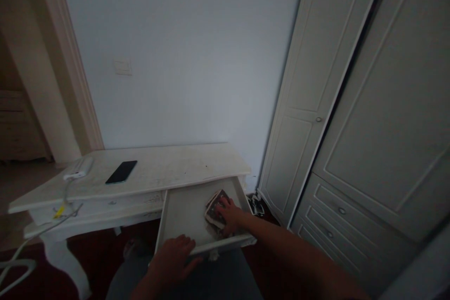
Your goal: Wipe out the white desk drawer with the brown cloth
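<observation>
Has the right hand over a brown-and-white bundle, directly beneath the fingers, inside a pulled-out drawer; cannot tell whether gripping or merely touching. Has the left hand at the drawer's front edge, cannot tell how tightly. Faces a white table bearing a dark phone, a pale wall and, rightward, a grey wardrobe.

Dark phone lies flat, right of white corded device; wall switch mounted above; wardrobe stands at right
</observation>
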Demonstrator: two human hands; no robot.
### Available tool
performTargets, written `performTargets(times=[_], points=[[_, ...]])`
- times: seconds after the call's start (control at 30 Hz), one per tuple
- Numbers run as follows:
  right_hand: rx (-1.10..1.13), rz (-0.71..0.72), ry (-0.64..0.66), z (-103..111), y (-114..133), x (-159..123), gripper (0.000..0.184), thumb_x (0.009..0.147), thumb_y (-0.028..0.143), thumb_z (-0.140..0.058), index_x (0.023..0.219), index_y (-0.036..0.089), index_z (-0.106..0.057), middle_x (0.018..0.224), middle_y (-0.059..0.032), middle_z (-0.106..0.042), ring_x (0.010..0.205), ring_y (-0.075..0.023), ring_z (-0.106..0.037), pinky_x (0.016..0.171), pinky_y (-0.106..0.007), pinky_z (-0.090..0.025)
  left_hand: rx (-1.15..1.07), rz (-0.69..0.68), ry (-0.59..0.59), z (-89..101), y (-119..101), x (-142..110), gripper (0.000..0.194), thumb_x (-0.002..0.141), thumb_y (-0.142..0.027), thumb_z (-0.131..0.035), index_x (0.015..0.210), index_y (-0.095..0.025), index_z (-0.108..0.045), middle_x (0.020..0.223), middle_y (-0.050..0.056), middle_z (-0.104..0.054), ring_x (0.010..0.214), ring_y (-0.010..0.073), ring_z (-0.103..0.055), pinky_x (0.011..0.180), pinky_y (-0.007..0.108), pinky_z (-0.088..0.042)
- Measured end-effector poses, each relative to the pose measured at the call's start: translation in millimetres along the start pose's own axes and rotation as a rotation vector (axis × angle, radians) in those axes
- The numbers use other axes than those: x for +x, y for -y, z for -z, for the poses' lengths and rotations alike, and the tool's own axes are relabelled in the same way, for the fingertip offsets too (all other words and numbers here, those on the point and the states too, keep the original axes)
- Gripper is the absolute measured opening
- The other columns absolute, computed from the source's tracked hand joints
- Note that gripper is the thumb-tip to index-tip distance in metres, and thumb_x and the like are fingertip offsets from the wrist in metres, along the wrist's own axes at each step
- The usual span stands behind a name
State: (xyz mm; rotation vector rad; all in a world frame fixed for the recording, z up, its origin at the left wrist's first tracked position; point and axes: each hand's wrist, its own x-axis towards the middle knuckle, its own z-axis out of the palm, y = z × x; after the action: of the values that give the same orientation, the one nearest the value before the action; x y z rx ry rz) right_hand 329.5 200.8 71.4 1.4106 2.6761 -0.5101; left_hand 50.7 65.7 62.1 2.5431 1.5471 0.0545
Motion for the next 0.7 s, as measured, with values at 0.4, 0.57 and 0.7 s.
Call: performTargets(times=[0.4,0.57,0.7], points=[[-0.014,0.065,0.009,-4.8,-24.1,2.1,0.115,0.06,0.043,-0.095,0.163,0.036,-0.044,0.182,-0.0121,-0.012,0.162,-0.0512,-0.013,0.12,-0.064,-0.035,-0.031,-0.043,-0.049,-10.1,2.5,0.7,0.042,0.105,-0.057,-0.05,0.127,-0.026,-0.07,0.129,0.013,-0.076,0.123,0.0338,-0.069,0.105,0.05,-0.055],[0.012,-0.11,-0.194,4.0,-19.5,19.0,0.1,0.065,0.024,-0.089,0.158,0.034,-0.053,0.174,-0.0083,-0.035,0.154,-0.042,-0.035,0.122,-0.052,-0.034,-0.019,-0.05,-0.056,-5.4,-0.5,1.1,0.048,0.106,-0.059,-0.045,0.125,-0.024,-0.071,0.127,0.016,-0.076,0.121,0.0355,-0.07,0.104,0.053,-0.055],[0.037,-0.393,-0.392,-2.3,3.7,45.5,0.094,0.086,0.026,-0.068,0.171,0.017,-0.028,0.171,-0.0264,-0.031,0.153,-0.0486,-0.035,0.116,-0.063,-0.037,0.012,-0.043,-0.016,1.7,-3.7,1.1,0.048,0.107,-0.058,-0.045,0.127,-0.023,-0.071,0.126,0.016,-0.076,0.119,0.036,-0.07,0.102,0.054,-0.056]])
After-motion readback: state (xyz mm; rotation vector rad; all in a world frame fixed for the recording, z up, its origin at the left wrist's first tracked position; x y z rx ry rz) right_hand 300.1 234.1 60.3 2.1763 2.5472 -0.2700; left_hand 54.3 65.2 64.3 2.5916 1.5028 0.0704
